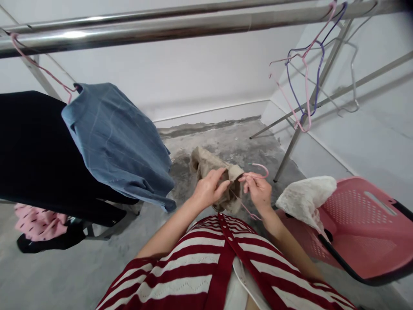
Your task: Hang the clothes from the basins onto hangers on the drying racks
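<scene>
A beige garment (206, 161) hangs low in front of my body, above the concrete floor. My left hand (211, 187) has its fingers curled on the cloth near the collar (235, 172). Close by on the right, my right hand (257, 189) pinches a pink hanger (263, 167) just below its hook. One arm of that hanger sticks out under the collar, between my hands. The rest of the hanger is hidden by the cloth and my fingers.
A metal rail (161, 36) crosses overhead. A blue shirt (119, 137) and black clothing (38, 146) hang at left. Bare pink, purple (289, 82) and silver hangers hang at right. A pink basket (364, 245) with a white cloth (303, 198) over its rim stands at lower right.
</scene>
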### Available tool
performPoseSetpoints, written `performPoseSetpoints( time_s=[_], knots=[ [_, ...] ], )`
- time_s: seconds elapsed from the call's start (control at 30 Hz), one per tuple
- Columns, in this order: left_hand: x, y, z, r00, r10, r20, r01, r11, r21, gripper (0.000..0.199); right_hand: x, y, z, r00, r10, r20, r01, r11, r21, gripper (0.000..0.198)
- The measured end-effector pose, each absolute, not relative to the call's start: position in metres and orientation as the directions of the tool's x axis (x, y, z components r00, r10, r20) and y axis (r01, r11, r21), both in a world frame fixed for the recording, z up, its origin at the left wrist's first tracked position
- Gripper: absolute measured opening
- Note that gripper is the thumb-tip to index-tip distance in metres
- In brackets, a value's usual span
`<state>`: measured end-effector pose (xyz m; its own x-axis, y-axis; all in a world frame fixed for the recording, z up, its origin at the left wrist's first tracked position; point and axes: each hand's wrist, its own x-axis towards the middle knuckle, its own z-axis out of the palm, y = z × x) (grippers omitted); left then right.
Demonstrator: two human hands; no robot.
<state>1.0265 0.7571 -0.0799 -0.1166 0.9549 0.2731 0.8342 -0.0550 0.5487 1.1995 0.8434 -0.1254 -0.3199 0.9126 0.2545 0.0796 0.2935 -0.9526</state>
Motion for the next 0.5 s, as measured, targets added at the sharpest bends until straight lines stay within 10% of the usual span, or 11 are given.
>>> performPoseSetpoints(
  time_s=[0.17,0.27,0.5],
  knots=[
    [0.971,0.748,-0.058,-0.378,0.726,0.574,0.842,0.011,0.540,0.031,1.241,0.865,-0.105,-0.279,0.906,0.317,-0.118,0.296,-0.948,0.020],
    [0.962,0.753,-0.036,-0.244,0.697,0.674,0.918,-0.058,0.393,0.028,1.250,0.866,-0.100,-0.312,0.903,0.295,-0.150,0.260,-0.954,0.021],
    [1.004,0.782,-0.014,0.396,0.900,0.180,0.888,-0.426,0.174,0.037,1.239,0.852,-0.084,-0.524,0.824,0.216,0.038,0.276,-0.961,0.031]
  ],
)
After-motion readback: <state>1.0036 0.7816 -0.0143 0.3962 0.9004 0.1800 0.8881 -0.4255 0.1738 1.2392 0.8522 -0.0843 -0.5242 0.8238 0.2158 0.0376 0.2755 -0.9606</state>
